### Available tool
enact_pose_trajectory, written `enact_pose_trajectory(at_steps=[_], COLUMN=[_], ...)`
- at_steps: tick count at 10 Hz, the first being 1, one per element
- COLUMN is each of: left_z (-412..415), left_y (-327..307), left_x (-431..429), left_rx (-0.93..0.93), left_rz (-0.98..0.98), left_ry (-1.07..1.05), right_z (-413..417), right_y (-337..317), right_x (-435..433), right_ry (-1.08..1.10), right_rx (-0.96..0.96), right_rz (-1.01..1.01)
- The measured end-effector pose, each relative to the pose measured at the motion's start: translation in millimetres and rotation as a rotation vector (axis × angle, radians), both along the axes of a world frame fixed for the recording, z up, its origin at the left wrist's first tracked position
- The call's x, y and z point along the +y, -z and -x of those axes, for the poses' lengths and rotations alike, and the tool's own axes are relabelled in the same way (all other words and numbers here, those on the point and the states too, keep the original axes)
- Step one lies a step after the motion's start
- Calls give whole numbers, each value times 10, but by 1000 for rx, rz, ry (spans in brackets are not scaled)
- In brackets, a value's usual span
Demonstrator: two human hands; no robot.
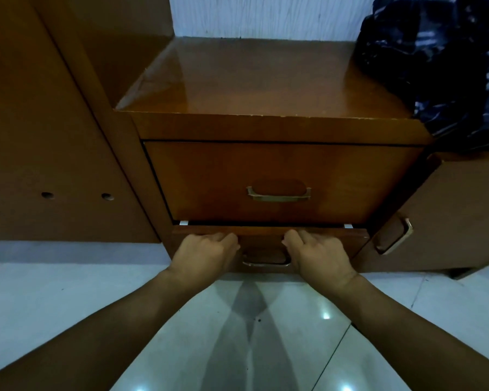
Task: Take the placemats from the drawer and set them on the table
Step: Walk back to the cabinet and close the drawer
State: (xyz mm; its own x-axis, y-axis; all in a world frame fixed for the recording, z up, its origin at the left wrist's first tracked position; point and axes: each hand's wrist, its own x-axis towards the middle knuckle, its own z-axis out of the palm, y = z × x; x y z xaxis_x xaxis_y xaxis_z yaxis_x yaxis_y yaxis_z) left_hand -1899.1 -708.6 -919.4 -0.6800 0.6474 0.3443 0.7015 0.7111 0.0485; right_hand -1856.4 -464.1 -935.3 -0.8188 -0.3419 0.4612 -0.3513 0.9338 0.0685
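Observation:
A brown wooden cabinet has two drawers. The upper drawer is closed, with a brass handle. The lower drawer stands out a little, and a dark slit shows above its front. My left hand and my right hand rest on that front, fingers curled over its top edge, either side of its brass handle. No placemats are visible; the drawer's inside is hidden.
The cabinet top is glossy, with a dark patterned cloth piled at its right. A tall wooden panel stands to the left, a cupboard door with a handle to the right. White tiled floor lies below.

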Motion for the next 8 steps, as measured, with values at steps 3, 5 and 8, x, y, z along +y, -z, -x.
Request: enact_pose_trajectory(at_steps=[3,5,8], left_z=[91,81,-152], left_y=[47,-39,-425], left_x=[12,36,14], left_rx=[-8,-50,-300], left_rz=[-13,17,31], left_ry=[-26,-58,-163], right_z=[65,52,-85], right_y=[-45,-127,-581], right_x=[2,-7,-126], right_ry=[-41,-5,138], right_rx=[-10,-87,-502], right_rz=[68,105,113])
